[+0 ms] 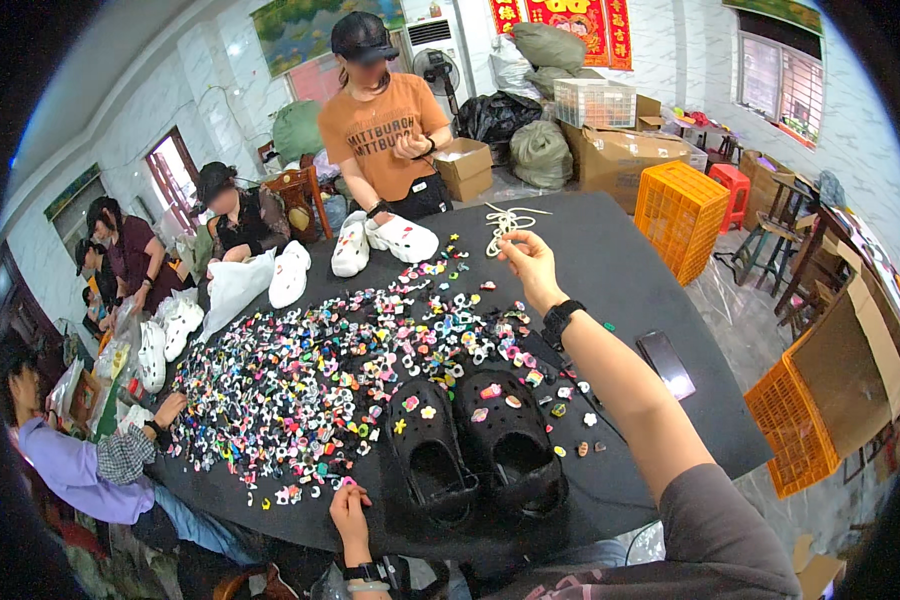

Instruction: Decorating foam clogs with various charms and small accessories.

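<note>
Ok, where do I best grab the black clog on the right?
I'd take that black clog by its heel rim, coming from your side: the heel faces you, the foot opening faces up, and charms stud the far end. The other clog sits close along its left.

Cream cord (503, 221) – loosely looped; blk clogs (500, 421) – upright, side-by-side, approx. parallel.

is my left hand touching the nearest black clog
Apart. The head view shows a strip of dark tabletop between the left hand and the nearer black clog.
</note>
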Motion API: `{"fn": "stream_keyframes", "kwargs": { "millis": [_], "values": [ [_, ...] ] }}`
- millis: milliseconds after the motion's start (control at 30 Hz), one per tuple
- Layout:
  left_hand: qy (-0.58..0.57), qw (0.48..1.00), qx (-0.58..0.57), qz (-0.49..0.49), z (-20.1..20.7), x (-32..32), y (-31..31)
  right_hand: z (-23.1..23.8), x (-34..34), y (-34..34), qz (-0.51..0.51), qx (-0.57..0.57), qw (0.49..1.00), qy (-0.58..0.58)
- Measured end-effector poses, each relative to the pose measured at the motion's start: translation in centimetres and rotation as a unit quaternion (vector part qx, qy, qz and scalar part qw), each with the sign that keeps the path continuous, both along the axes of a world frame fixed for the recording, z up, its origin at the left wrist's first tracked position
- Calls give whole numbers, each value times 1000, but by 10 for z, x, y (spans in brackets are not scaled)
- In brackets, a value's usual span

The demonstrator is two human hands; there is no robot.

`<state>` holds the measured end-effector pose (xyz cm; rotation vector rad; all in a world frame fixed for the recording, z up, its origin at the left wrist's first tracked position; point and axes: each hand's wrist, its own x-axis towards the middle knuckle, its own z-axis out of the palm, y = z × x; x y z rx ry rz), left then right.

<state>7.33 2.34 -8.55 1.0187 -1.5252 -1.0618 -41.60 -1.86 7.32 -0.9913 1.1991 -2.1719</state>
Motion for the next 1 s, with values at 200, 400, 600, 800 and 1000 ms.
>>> {"fn": "stream_keyframes", "kwargs": {
  "millis": [200,400,600,800,1000],
  "values": [
    [8,1000,8,7,1,-1,1,16,18,12,14,-22,999,-28],
    [-1,1000,2,-1,-1,-1,2,56,64,63,146,-153,972,-106],
    [7,1000,-7,7,-8,2,-2,83,105,119,258,-239,932,-85],
    [-43,999,-26,3,-8,4,-3,90,118,135,287,-276,914,-75],
    [-28,999,-25,6,-9,2,-4,87,119,136,293,-284,909,-84]
  ]
}}
